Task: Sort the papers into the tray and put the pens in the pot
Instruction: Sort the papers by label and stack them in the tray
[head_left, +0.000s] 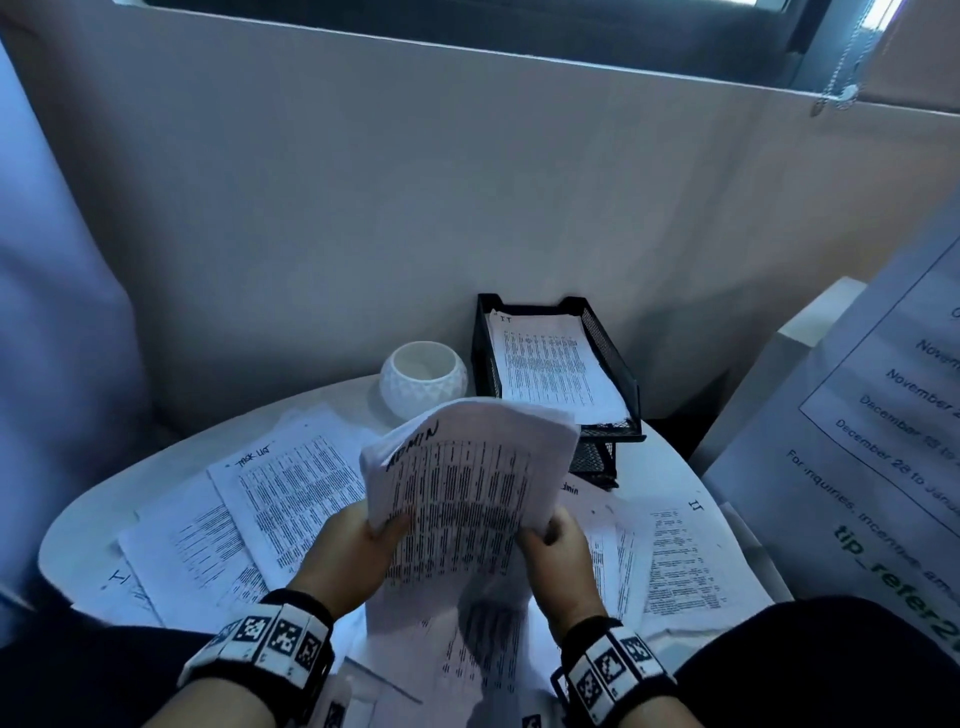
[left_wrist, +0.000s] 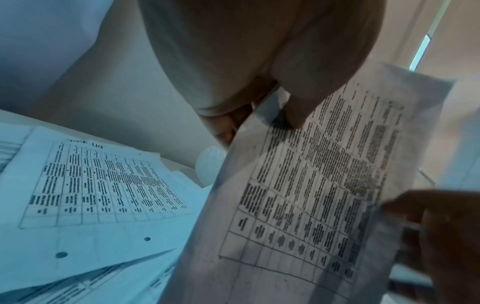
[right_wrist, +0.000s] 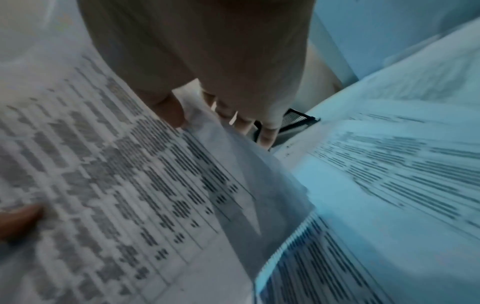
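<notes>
Both hands hold up a printed sheet headed "ADMIN" (head_left: 467, 467) above the round table; its top edge curls away from me. My left hand (head_left: 363, 540) pinches its left edge, thumb on the front (left_wrist: 298, 111). My right hand (head_left: 553, 540) pinches the right edge (right_wrist: 182, 121). A black mesh tray (head_left: 608, 353) stands at the back of the table with an "IT" sheet (head_left: 550, 364) in its top tier. A white faceted pot (head_left: 423, 376) sits left of the tray. No pens are in view.
Loose printed sheets cover the white table (head_left: 78, 519), among them a "Task List" page (head_left: 291, 483) on the left and an "IT" page (head_left: 685, 551) on the right. A wall rises behind the table. A large printed notice (head_left: 872, 415) leans at the right.
</notes>
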